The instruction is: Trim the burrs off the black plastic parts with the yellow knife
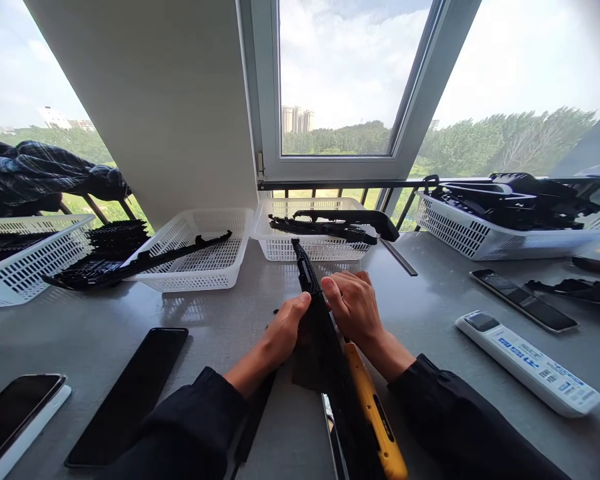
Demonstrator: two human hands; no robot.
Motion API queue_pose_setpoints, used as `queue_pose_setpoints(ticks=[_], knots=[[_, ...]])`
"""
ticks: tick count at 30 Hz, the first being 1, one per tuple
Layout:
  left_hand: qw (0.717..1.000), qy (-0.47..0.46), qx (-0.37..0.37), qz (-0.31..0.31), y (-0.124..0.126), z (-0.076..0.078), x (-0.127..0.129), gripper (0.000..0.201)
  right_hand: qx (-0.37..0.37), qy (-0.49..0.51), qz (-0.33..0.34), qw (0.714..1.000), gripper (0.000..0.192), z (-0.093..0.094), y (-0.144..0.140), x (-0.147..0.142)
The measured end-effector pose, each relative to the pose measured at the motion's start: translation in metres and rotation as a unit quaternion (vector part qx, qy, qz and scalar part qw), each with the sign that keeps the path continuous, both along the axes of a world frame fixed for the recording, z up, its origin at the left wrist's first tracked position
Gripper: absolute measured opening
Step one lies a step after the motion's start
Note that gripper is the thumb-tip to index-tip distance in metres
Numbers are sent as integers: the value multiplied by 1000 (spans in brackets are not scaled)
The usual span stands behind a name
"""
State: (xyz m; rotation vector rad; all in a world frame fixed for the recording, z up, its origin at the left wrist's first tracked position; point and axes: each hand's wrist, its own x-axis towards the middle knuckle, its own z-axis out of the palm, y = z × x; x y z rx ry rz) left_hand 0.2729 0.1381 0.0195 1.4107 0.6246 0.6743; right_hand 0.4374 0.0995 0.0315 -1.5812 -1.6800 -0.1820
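A long, narrow black plastic part (pixel 325 340) lies between my hands, running from near the middle basket toward me, with its slotted, bent tip pointing away. My left hand (pixel 285 327) grips its left side, thumb on top. On its right edge, my right hand (pixel 354 308) is closed with curled fingers, the thumb pressing the part near its narrow end. What else the right fingers may hold is hidden. A yellow-handled tool (pixel 375 410) lies beside the part, below my right wrist. A shiny metal strip (pixel 334 433) shows along the part's near end.
White baskets (pixel 200 280) line the back of the grey table, several holding black plastic parts (pixel 515 200). Left, a dark slab (pixel 130 400) and a phone (pixel 20 413) lie flat. Right are another phone (pixel 523 300) and a white labelled device (pixel 530 363). A window (pixel 350 80) stands behind.
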Motion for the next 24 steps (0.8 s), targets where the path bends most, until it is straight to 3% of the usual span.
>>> queue_pose_setpoints(ticks=[8, 12, 15, 18, 24], knots=[[979, -103, -177, -19, 2, 8, 6, 52, 39, 5, -10, 999, 54, 6, -3, 0], [969, -121, -217, -14, -1, 10, 8, 47, 57, 12, -18, 998, 38, 8, -4, -2], [965, -118, -232, -8, 0, 7, 8, 46, 92, 21, -14, 995, 24, 11, -6, -2], [966, -70, -247, -41, 4, 3, 8, 53, 119, -8, 3, 993, 19, 15, -11, -1], [983, -65, -153, -78, 6, -4, 9, 48, 100, -108, 29, 989, 23, 23, -15, 0]])
